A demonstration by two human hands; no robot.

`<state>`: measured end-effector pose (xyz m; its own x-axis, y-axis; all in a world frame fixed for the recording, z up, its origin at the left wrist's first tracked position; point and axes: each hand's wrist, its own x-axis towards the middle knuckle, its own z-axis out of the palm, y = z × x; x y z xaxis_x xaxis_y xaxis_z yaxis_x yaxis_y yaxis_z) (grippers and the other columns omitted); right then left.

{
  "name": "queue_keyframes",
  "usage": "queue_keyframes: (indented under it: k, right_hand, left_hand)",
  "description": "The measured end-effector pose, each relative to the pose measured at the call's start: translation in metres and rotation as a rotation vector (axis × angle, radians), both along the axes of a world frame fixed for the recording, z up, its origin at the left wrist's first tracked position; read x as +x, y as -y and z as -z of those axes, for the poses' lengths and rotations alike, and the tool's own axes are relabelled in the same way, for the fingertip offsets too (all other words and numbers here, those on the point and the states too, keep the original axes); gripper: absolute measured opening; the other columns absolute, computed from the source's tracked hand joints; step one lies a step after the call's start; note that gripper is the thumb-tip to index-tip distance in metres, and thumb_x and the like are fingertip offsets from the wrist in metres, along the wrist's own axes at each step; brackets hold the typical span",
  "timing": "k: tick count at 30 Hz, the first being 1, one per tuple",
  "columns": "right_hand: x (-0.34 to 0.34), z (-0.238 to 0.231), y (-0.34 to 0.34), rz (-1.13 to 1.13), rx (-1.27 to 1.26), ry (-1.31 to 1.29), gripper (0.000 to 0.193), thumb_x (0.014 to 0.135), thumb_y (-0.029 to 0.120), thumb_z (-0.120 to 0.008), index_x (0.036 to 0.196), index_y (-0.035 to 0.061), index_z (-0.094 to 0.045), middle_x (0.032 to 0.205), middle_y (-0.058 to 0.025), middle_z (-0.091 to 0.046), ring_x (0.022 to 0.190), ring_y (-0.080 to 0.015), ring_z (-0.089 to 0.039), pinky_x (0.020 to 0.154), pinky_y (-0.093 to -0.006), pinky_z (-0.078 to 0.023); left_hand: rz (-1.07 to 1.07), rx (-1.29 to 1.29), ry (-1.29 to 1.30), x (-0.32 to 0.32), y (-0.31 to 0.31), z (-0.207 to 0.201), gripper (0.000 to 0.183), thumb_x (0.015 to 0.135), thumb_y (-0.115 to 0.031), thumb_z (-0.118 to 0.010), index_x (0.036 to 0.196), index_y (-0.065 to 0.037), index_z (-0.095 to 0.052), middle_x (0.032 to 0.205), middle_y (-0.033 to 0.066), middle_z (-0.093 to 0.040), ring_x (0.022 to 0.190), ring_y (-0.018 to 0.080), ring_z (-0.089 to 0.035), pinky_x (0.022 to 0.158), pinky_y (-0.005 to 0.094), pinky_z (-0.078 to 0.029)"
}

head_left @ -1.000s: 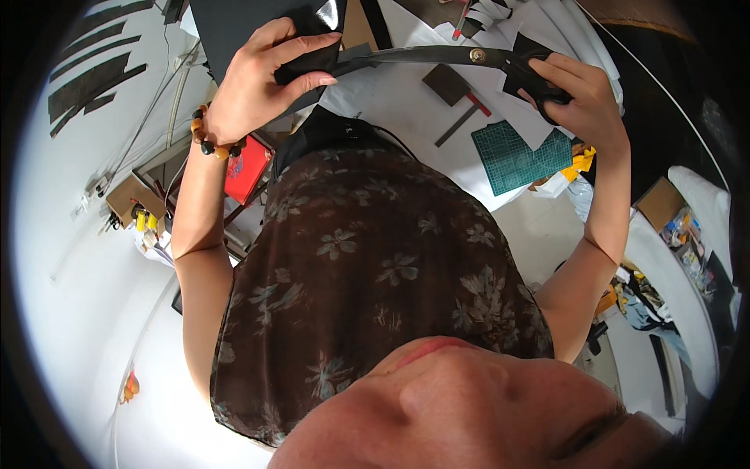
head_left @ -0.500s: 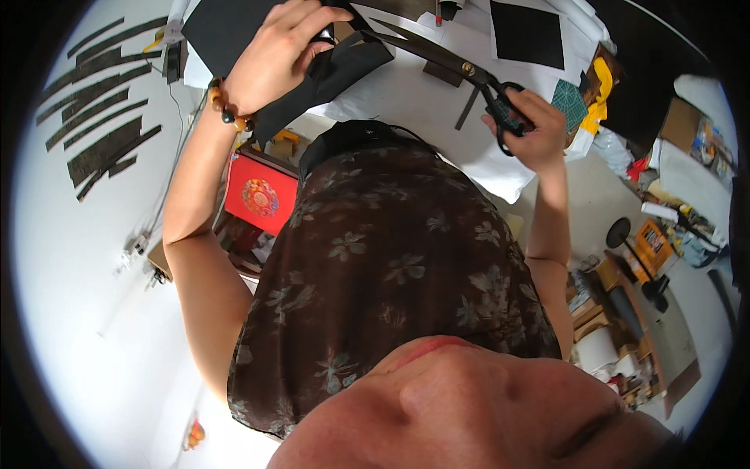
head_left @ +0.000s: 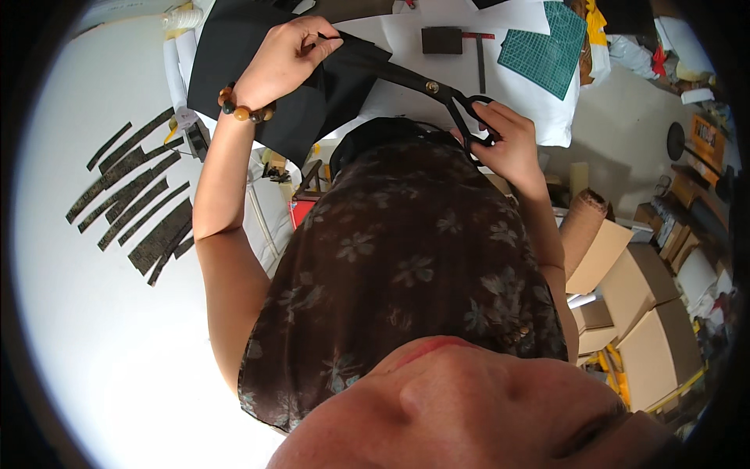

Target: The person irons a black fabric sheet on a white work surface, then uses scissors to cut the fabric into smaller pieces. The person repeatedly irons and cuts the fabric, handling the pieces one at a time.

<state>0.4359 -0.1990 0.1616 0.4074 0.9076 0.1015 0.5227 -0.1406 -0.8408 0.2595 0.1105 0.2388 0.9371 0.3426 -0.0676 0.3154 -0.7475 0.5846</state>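
Observation:
My left hand (head_left: 281,69), with a beaded bracelet (head_left: 246,112) at its wrist, pinches a black sheet (head_left: 215,74) between thumb and fingers. Other black pieces (head_left: 344,94) hang below, toward my body. In my right hand (head_left: 512,147) is a large pair of black scissors (head_left: 432,87), my fingers through the handle loops. Its blades point left and lie against the black sheet, near my left fingertips. Black on black, the blade tips and the cut edge are hard to make out.
White paper (head_left: 394,39) covers the table, bearing a green cutting mat (head_left: 547,51), a black block (head_left: 442,41) and a thin dark bar (head_left: 481,66). Dark strips (head_left: 160,234) are on the white surface at left. Cardboard boxes (head_left: 641,285) and a brown roll (head_left: 584,227) stand at right.
The view has shifted, bringing more of the cutting mat and the boxes into sight. My right hand and the scissors are closer to my body, and the blades look less spread.

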Motion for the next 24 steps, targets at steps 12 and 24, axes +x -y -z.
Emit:
queue_keyframes:
  k: [12, 24]
  right_hand:
    - [-0.015, 0.001, 0.006, 0.043, -0.034, 0.146, 0.051, 0.062, 0.010, -0.076, 0.111, 0.0036, -0.066, 0.097, -0.0093, -0.064, 0.071, -0.0269, -0.065, 0.063, -0.0358, -0.054]
    - [-0.017, -0.013, -0.004, 0.012, 0.019, 0.299, 0.052, 0.063, 0.012, -0.077, 0.113, 0.0037, -0.065, 0.095, -0.0069, -0.063, 0.075, -0.0277, -0.064, 0.064, -0.0375, -0.054]
  left_hand:
    - [-0.061, -0.274, 0.060, -0.003, 0.005, 0.003, 0.006, 0.093, -0.002, -0.064, 0.090, -0.004, -0.059, 0.066, -0.0073, -0.037, 0.063, 0.0061, -0.031, 0.059, 0.0205, -0.031]
    - [-0.024, -0.234, 0.112, -0.003, 0.004, 0.015, 0.002, 0.096, -0.005, -0.061, 0.097, -0.003, -0.061, 0.070, -0.0052, -0.039, 0.068, 0.0056, -0.037, 0.066, 0.0190, -0.036]
